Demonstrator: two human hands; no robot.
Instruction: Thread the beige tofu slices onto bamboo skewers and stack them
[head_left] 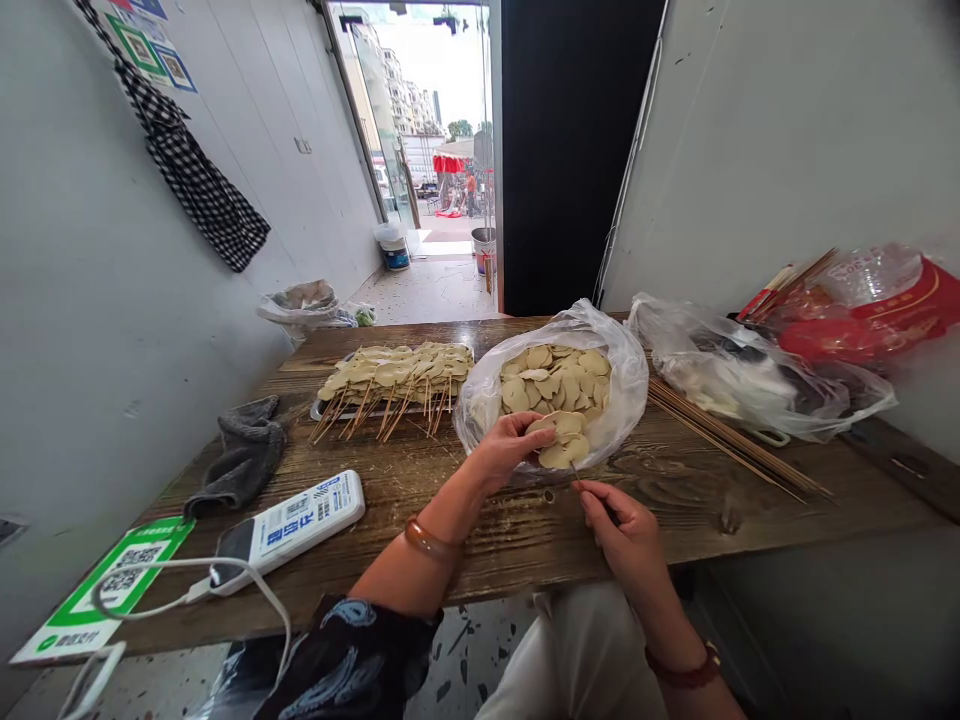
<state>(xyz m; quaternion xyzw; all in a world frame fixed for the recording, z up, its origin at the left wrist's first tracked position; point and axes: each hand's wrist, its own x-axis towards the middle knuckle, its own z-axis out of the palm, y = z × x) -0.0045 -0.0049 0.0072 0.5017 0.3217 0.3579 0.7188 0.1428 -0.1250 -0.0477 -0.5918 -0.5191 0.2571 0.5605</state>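
My left hand is closed on thin, pale yellow-green slices that look like potato slices, at the near rim of a clear plastic bag. The bag holds a heap of the same loose slices. Just below, my right hand pinches the lower end of a thin wooden skewer, whose upper part goes in at the held slices and is hidden there. Left of the bag, a tray carries a pile of skewered slices, their bare stick ends pointing toward me.
Bare skewers lie right of the bag, beside another plastic bag and red packaging. On the left are a grey cloth, a white power bank with a cable, and a green QR card.
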